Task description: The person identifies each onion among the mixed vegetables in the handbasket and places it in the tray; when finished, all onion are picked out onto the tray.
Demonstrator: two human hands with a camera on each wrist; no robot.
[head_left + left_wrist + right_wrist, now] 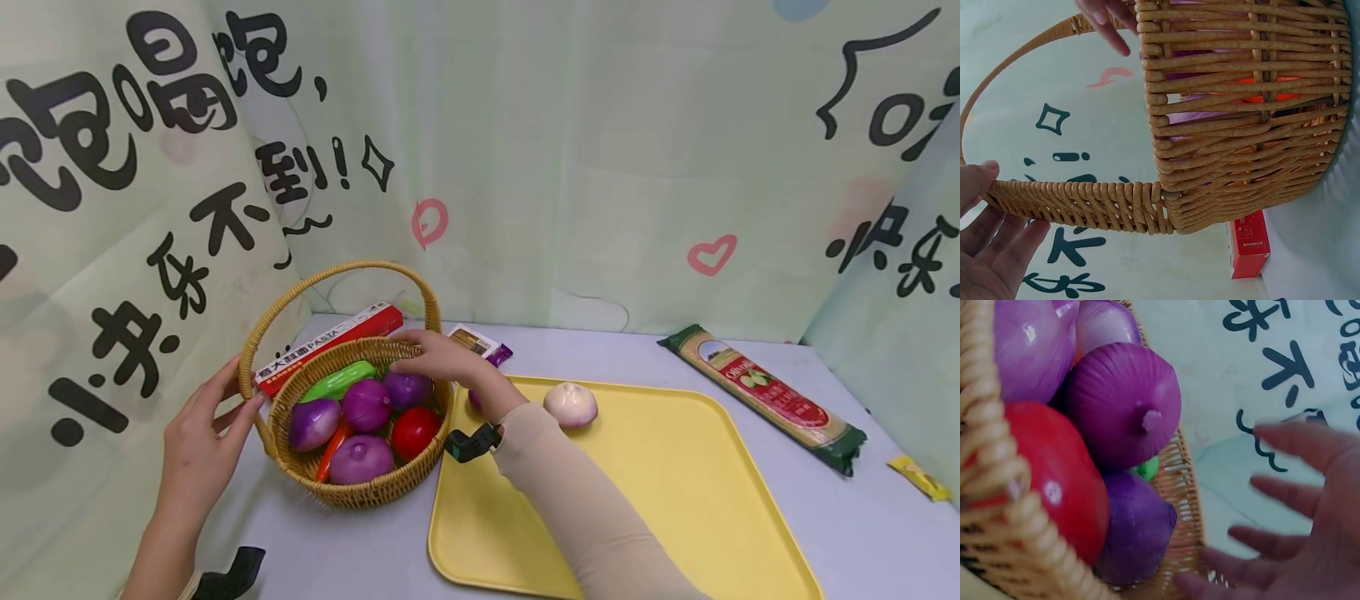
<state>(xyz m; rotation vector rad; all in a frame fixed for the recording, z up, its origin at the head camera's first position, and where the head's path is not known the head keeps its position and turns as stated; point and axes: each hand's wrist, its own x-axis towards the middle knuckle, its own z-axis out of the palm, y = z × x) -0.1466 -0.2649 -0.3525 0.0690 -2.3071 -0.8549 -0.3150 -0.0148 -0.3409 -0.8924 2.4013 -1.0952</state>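
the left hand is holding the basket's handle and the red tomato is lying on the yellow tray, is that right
Not quite: the red tomato is inside the basket, not on the yellow tray, as the head view shows. The left hand is indeed holding the handle.

The handle [1072, 203] of a wicker basket [1247, 147] is pinched between the thumb and fingers of the left hand [991, 262]. Purple contents [1194, 117] and an orange-red thing [1282, 97] are glimpsed through the weave. Near the rim, part of the right hand [1107, 12] is seen. Behind, a red box [1249, 237] is partly hidden, and a pale backdrop [1010, 112] is marked with black lettering
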